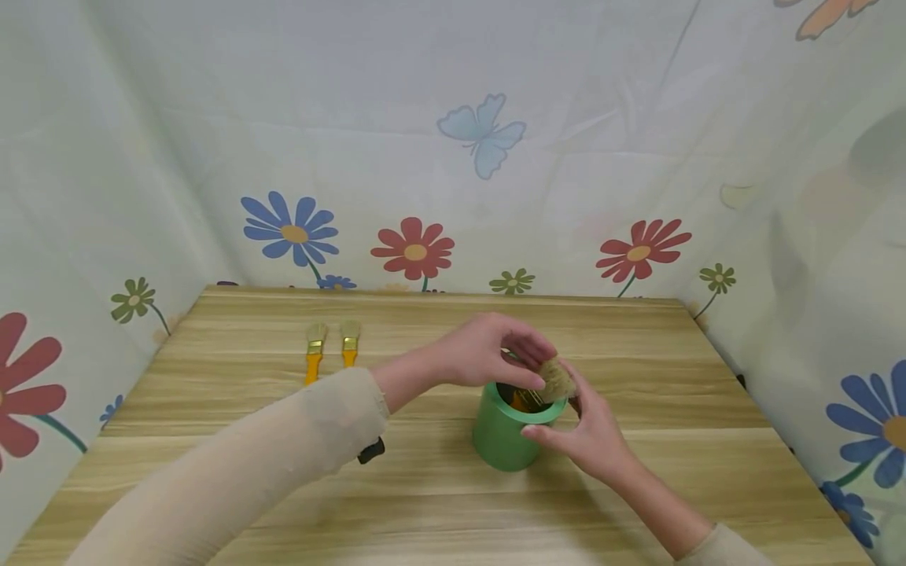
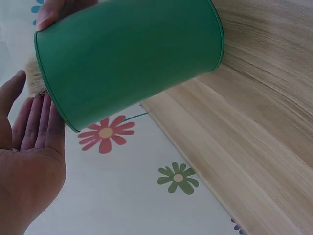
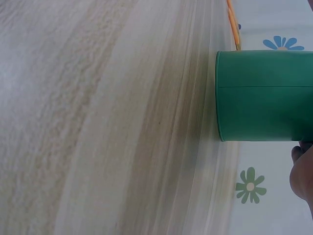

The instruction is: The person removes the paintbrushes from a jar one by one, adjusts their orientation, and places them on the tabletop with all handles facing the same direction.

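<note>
So there's a green cup [image 1: 506, 440] standing upright on the wooden counter [image 1: 425, 507], a bit right of the middle from where the person sits. At least one brush [image 1: 557, 381] is in it, bristles up and leaning toward the right side of the rim, with a bit of metal band and some orange showing down inside. Can't tell if it's just one brush in there, the hands cover too much.

The right hand [image 1: 593, 436] is gripping the cup up near the rim, thumb on the near side and the other fingers round the far right. The left hand [image 1: 488, 350] comes over the top of the cup, fingers loose and pretty much straight, thumb apart from them, right by the bristles. It isn't clenched on anything, and I honestly can't tell if it's touching them.

Off to the left, well apart from the cup, two more brushes [image 1: 316, 338] lie side by side, bristles pointing away from the person, orange handles partly tucked behind the beige left sleeve [image 1: 283, 440]. Some small black thing [image 1: 371, 450] pokes out beside that sleeve. Behind it all hangs a pale cloth [image 1: 354, 157] with flowers and a blue butterfly [image 1: 484, 135].
</note>
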`<state>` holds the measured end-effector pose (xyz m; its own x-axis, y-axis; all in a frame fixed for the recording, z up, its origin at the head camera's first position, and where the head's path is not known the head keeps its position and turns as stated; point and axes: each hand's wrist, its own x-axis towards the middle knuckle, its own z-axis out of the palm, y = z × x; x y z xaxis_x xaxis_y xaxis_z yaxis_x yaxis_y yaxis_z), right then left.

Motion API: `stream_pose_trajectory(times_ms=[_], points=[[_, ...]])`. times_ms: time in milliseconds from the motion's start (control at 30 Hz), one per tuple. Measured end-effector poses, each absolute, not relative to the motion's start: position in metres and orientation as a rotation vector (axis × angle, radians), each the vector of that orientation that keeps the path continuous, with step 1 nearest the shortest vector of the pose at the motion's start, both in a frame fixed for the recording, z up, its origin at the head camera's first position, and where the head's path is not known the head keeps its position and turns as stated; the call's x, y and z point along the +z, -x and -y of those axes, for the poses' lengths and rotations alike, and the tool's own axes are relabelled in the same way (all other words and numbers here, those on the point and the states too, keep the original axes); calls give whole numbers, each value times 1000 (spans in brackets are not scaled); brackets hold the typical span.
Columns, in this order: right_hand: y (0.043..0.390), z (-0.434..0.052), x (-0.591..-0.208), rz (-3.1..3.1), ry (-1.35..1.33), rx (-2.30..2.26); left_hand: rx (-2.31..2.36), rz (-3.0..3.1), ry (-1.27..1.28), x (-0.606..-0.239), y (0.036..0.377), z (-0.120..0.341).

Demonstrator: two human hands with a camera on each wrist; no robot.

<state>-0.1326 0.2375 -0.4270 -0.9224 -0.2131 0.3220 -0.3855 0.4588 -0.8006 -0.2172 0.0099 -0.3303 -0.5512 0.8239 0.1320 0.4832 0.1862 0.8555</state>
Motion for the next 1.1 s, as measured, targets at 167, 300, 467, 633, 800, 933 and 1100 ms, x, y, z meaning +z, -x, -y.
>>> stream_pose_trajectory(times_ms=[167,300,467,633,800,933,1100], points=[[132,-236,-427,2538,-511,1452,1319,-2128,-1261,-334,217,-11],[132,-236,-427,2555,-486,1436,1322,-2148,-1278,-334,215,-11],[132,-237,-429,2559,-477,1432,1287,-2196,-1323,-334,213,-13],[133,-237,-429,2550,-483,1433,1256,-2231,-1378,-332,211,-13],[132,-237,-428,2546,-488,1448,1229,-2265,-1377,-330,209,-11],[132,-237,-427,2547,-482,1455,1270,-2262,-1344,-324,208,-8],[132,-238,-427,2533,-511,1448,1368,-2244,-1274,-317,209,-6]])
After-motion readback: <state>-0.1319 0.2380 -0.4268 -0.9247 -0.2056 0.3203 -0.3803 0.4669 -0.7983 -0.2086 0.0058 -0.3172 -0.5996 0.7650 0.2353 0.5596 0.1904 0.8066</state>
